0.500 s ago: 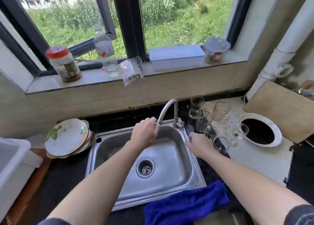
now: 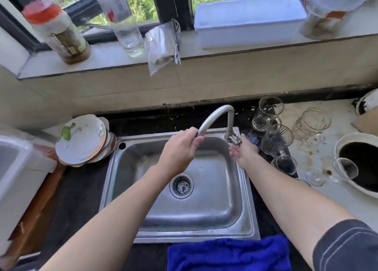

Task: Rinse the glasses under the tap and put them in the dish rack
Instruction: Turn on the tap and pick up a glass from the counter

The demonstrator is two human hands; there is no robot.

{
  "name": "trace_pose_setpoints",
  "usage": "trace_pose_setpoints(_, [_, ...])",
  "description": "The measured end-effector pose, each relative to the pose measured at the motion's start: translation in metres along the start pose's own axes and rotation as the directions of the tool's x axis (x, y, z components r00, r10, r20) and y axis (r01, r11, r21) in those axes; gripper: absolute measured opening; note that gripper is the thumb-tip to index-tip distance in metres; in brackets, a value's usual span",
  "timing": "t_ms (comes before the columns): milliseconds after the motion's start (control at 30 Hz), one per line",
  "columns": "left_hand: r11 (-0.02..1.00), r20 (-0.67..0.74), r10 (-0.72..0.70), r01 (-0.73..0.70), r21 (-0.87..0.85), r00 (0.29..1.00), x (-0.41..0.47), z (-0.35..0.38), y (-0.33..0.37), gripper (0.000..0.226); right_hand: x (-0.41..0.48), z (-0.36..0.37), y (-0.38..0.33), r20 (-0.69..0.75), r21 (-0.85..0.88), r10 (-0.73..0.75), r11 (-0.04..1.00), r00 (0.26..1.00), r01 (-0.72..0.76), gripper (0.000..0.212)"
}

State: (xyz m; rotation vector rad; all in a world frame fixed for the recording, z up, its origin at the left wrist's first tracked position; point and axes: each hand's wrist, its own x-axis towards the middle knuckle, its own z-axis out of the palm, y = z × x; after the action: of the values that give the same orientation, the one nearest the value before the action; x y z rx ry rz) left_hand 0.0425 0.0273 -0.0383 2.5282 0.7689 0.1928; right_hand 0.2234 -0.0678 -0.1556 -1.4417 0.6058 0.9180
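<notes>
My left hand (image 2: 182, 148) is closed around the spout end of the curved metal tap (image 2: 214, 115) over the steel sink (image 2: 241, 188). My right hand (image 2: 244, 151) is at the tap's base, fingers on the handle (image 2: 235, 138); its grip is partly hidden. No water is visible. Several clear glasses (image 2: 276, 137) stand on the counter right of the sink, one tall glass (image 2: 270, 107) at the back, a dark-stained one (image 2: 284, 164) nearest my right forearm. A white rack-like tub (image 2: 18, 168) sits at the far left.
Stacked plates (image 2: 81, 139) lie left of the sink. A white bowl with dark residue (image 2: 343, 145) is at the right. A blue cloth (image 2: 229, 254) lies at the front edge. On the windowsill stand a jar (image 2: 59, 33), a bottle (image 2: 124, 25) and a white box (image 2: 249, 21).
My right hand has moved from the sink's right rim, beside the glasses, up to the tap's base. My left hand stays on the spout. The view has moved closer.
</notes>
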Motion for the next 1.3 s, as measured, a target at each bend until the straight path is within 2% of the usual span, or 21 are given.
trace_pose_setpoints(167, [0.998, 0.061, 0.005, -0.001, -0.065, 0.998, 0.008, -0.012, -0.008, 0.024, 0.009, 0.003, 0.005, 0.019, 0.110, 0.019, 0.994, 1.000, -0.021, 0.016])
trace_pose_setpoints(233, [0.997, 0.070, -0.002, 0.007, -0.079, 0.998, 0.008, -0.012, -0.008, 0.024, 0.009, 0.004, 0.008, 0.015, 0.115, 0.004, 0.993, 1.000, -0.006, 0.012])
trace_pose_setpoints(433, [0.993, 0.082, 0.034, -0.025, -0.115, 0.996, 0.010, -0.011, -0.013, 0.025, 0.016, 0.005, 0.018, -0.038, 0.078, -0.050, 0.996, 0.998, 0.053, 0.012])
trace_pose_setpoints(533, [0.990, 0.092, 0.052, -0.039, -0.138, 0.994, 0.009, -0.011, -0.015, 0.025, 0.016, 0.006, 0.023, -0.056, 0.064, -0.109, 0.992, 0.992, 0.113, 0.020])
trace_pose_setpoints(600, [0.988, 0.106, 0.062, -0.046, -0.146, 0.992, 0.010, -0.011, -0.018, 0.025, 0.013, 0.006, 0.025, -0.068, 0.052, -0.135, 0.989, 0.988, 0.139, 0.016])
trace_pose_setpoints(700, [0.987, 0.119, 0.081, -0.063, -0.146, 0.990, 0.012, -0.010, -0.020, 0.027, 0.001, 0.001, 0.029, -0.093, -0.044, -0.178, 0.984, 0.980, 0.175, 0.026])
trace_pose_setpoints(833, [0.984, 0.095, 0.122, -0.108, -0.140, 0.988, 0.012, -0.006, -0.022, 0.027, -0.028, -0.019, 0.040, -0.099, -0.263, -0.290, 0.930, 0.952, 0.256, 0.038])
trace_pose_setpoints(900, [0.983, 0.076, 0.122, -0.111, -0.144, 0.990, 0.010, -0.003, -0.022, 0.026, -0.050, -0.034, 0.045, -0.064, -0.521, -0.439, 0.781, 0.896, 0.345, 0.039])
trace_pose_setpoints(933, [0.984, 0.052, 0.127, -0.119, -0.131, 0.991, 0.009, -0.002, -0.021, 0.025, -0.064, -0.042, 0.046, -0.018, -0.651, -0.515, 0.657, 0.857, 0.381, 0.034])
trace_pose_setpoints(1000, [0.986, -0.059, 0.152, -0.156, -0.058, 0.987, 0.004, 0.000, -0.016, 0.020, -0.092, -0.057, 0.045, 0.115, -0.779, -0.649, 0.411, 0.752, 0.474, 0.024])
trace_pose_setpoints(1067, [0.978, -0.207, 0.211, -0.208, 0.034, 0.956, -0.004, 0.003, -0.008, 0.021, -0.119, -0.072, 0.043, 0.229, -0.822, -0.765, 0.180, 0.602, 0.541, 0.019])
trace_pose_setpoints(1133, [0.960, -0.293, 0.279, -0.266, 0.085, 0.915, -0.016, 0.007, 0.002, 0.025, -0.135, -0.092, 0.040, 0.275, -0.842, -0.872, -0.017, 0.404, 0.539, 0.014])
trace_pose_setpoints(1167, [0.950, -0.300, 0.311, -0.296, 0.097, 0.902, -0.022, 0.010, 0.007, 0.027, -0.141, -0.103, 0.037, 0.270, -0.861, -0.907, -0.077, 0.324, 0.503, 0.015])
trace_pose_setpoints(1200, [0.942, -0.298, 0.337, -0.320, 0.106, 0.893, -0.029, 0.014, 0.010, 0.027, -0.143, -0.116, 0.035, 0.249, -0.886, -0.926, -0.101, 0.283, 0.452, 0.022])
trace_pose_setpoints(1233, [0.936, -0.287, 0.352, -0.333, 0.114, 0.891, -0.035, 0.019, 0.013, 0.026, -0.146, -0.127, 0.031, 0.224, -0.917, -0.929, -0.098, 0.294, 0.387, 0.034])
trace_pose_setpoints(1300, [0.934, -0.254, 0.353, -0.326, 0.143, 0.900, -0.045, 0.027, 0.016, 0.023, -0.148, -0.147, 0.024, 0.134, -0.973, -0.876, -0.028, 0.464, 0.227, 0.064])
